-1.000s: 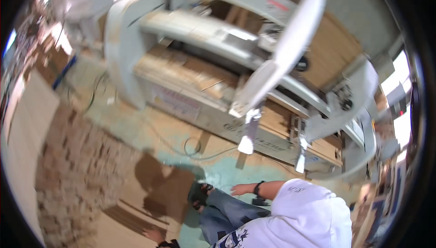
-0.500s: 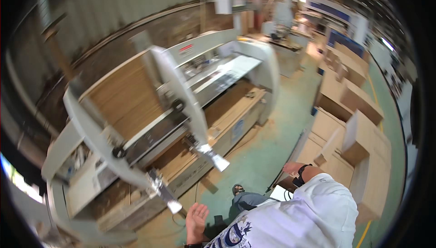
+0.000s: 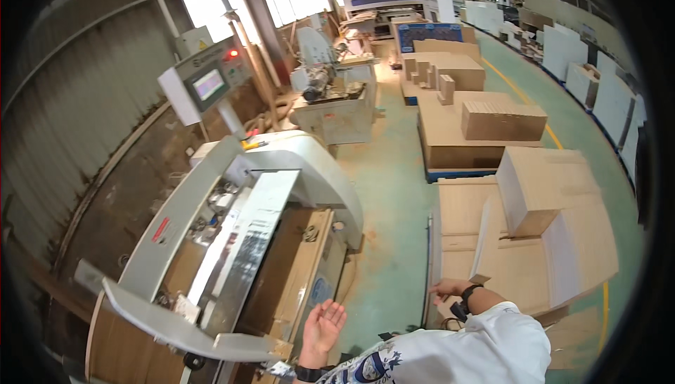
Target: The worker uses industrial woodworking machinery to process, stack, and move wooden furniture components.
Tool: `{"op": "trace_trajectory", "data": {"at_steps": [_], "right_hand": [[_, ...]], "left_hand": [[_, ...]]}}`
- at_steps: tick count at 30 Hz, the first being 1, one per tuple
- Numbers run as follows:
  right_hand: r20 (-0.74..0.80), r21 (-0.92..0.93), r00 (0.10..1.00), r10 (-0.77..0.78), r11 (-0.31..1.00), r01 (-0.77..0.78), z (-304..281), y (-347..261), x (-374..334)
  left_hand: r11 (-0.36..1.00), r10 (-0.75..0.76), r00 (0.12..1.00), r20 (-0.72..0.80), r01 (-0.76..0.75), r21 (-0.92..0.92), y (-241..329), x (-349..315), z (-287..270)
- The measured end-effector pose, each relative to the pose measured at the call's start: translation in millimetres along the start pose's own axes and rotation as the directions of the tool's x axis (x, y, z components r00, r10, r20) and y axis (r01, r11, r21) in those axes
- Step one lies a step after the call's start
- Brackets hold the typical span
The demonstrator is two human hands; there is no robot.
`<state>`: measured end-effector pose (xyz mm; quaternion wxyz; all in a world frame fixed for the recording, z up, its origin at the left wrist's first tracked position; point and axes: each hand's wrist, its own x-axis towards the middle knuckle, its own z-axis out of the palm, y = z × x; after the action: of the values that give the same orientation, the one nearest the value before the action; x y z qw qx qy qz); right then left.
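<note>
While standing between the pale machine (image 3: 320,170) and the board stack (image 3: 455,250), look at the wood first: laid flat, with thick blocks (image 3: 545,187) built up along the far and right edges, probably for a steady load. Leaning across the middle, perhaps just set down loosely: a narrow strip (image 3: 485,240). And now to the hands! Holding the left hand (image 3: 323,328) wide open, palm up, gripping nothing, near the machine's aisle-side edge. Reaching the right hand (image 3: 448,288) low to the stack's near left corner, fingers partly bent; cannot tell whether touching or grasping anything there.
</note>
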<state>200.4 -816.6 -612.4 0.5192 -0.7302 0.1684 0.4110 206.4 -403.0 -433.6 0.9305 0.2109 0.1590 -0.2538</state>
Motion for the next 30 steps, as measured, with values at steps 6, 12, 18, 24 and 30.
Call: {"op": "trace_trajectory", "data": {"at_steps": [6, 12, 18, 24, 30], "right_hand": [[-0.079, 0.144, 0.986, -0.15, 0.977, 0.16, -86.4, -99.5, 26.2], [-0.363, 0.375, 0.913, -0.187, 0.867, 0.327, -194.3, -159.8, 50.8], [-0.693, 0.618, 0.702, 0.163, 0.636, 0.463, -281.9, -64.7, 80.7], [-0.391, 0.919, 0.544, 0.742, 0.288, 0.268, -261.9, 61.2, 74.2], [-0.349, 0.894, 0.446, 0.824, 0.15, 0.422, -321.5, 111.8, 100.1]], "left_hand": [[0.996, -0.05, 0.997, -0.059, 0.054, 0.067, 43.5, 128.9, 27.1], [0.986, -0.088, 0.982, -0.166, 0.11, 0.128, 89.3, 265.7, 50.1], [0.952, -0.171, 0.984, -0.047, 0.177, 0.248, 110.7, 449.5, 154.7], [0.845, -0.481, 0.841, 0.246, 0.371, 0.385, 80.5, 633.4, 299.7], [0.787, -0.566, 0.78, 0.267, 0.414, 0.458, 47.7, 809.6, 390.5]]}}
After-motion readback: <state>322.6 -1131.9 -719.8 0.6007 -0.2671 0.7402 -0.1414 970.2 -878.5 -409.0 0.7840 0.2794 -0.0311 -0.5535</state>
